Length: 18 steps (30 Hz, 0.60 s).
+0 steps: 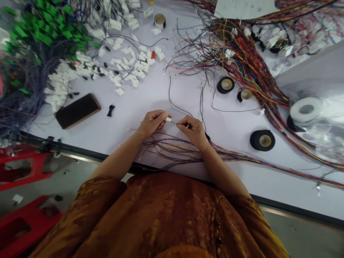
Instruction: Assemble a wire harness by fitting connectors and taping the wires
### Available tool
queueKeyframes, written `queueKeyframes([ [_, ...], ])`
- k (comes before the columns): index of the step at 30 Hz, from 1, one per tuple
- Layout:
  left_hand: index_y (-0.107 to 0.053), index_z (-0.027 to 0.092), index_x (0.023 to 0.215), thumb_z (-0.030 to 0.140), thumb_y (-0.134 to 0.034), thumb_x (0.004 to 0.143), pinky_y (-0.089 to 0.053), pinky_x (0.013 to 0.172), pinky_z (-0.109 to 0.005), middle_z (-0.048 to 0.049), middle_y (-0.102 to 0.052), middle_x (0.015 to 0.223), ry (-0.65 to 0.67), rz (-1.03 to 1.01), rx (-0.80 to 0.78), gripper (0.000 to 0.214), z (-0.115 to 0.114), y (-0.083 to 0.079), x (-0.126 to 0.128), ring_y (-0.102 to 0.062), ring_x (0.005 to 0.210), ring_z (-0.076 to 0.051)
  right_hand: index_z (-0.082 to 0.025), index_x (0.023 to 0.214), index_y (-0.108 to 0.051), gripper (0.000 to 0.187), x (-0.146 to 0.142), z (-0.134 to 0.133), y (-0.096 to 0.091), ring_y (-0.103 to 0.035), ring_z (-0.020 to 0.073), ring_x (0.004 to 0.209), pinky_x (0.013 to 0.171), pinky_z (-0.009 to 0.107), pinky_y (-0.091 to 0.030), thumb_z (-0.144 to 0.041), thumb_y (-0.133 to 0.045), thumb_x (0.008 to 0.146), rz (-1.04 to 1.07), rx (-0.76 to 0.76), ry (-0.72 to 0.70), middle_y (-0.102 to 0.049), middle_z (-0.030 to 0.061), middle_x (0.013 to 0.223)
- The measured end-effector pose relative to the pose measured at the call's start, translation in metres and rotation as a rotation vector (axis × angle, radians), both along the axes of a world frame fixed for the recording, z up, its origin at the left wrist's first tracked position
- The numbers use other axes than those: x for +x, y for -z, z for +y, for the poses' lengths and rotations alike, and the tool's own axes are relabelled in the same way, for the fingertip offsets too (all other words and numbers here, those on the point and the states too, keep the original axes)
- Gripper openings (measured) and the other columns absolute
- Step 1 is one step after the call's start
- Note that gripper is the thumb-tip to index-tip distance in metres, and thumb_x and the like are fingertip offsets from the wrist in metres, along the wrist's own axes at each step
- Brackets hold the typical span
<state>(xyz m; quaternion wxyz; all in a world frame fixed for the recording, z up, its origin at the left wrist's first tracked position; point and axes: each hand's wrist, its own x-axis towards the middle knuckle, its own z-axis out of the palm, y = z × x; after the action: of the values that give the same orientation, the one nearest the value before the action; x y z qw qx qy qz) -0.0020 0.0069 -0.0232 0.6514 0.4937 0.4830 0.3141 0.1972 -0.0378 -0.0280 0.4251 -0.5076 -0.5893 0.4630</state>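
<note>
Between the fingertips of my left hand (pixel 153 122) is a small white connector housing (pixel 168 119). My right hand (pixel 193 130) pinches a thin dark wire (pixel 174 122), whose end meets or nearly meets the housing; the exact contact is too small to tell. A bundle of coloured wires (pixel 236 154) runs under my right forearm, its loose ends fanned out below both hands. One dark wire (pixel 172 96) curves over the table just beyond my hands.
White connector housings (pixel 134 68) lie heaped at the back left, near a phone (pixel 77 111) and green connectors (pixel 45 28). Black tape rolls (pixel 262 140) sit on the right. A thick wire harness (pixel 252 68) crosses the back right, beside a plastic bag (pixel 322 79).
</note>
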Motion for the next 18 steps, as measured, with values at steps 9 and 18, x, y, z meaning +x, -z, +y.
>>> queueKeyframes([
  [9, -0.071, 0.015, 0.081, 0.045, -0.064, 0.083, -0.024, 0.041, -0.020, 0.0059, -0.040, 0.047, 0.047, 0.046, 0.025, 0.031, -0.001, 0.002, 0.000, -0.033, 0.041, -0.005, -0.020, 0.076, -0.062, 0.015, -0.003, -0.005, 0.000, -0.050, 0.0114, 0.067, 0.064, 0.027, -0.039, -0.017, -0.058, 0.090, -0.166, 0.203, -0.046, -0.057, -0.0004, 0.074],
  [18, -0.067, 0.018, 0.080, 0.042, -0.062, 0.085, -0.039, 0.048, -0.022, 0.0024, -0.054, 0.055, 0.030, 0.138, 0.088, 0.025, -0.013, 0.000, 0.010, -0.048, 0.048, -0.009, -0.021, 0.078, -0.057, 0.014, -0.006, -0.009, 0.008, -0.050, 0.0135, 0.071, 0.069, 0.029, -0.041, -0.022, -0.057, 0.092, -0.238, 0.197, 0.018, -0.055, 0.0003, 0.077],
])
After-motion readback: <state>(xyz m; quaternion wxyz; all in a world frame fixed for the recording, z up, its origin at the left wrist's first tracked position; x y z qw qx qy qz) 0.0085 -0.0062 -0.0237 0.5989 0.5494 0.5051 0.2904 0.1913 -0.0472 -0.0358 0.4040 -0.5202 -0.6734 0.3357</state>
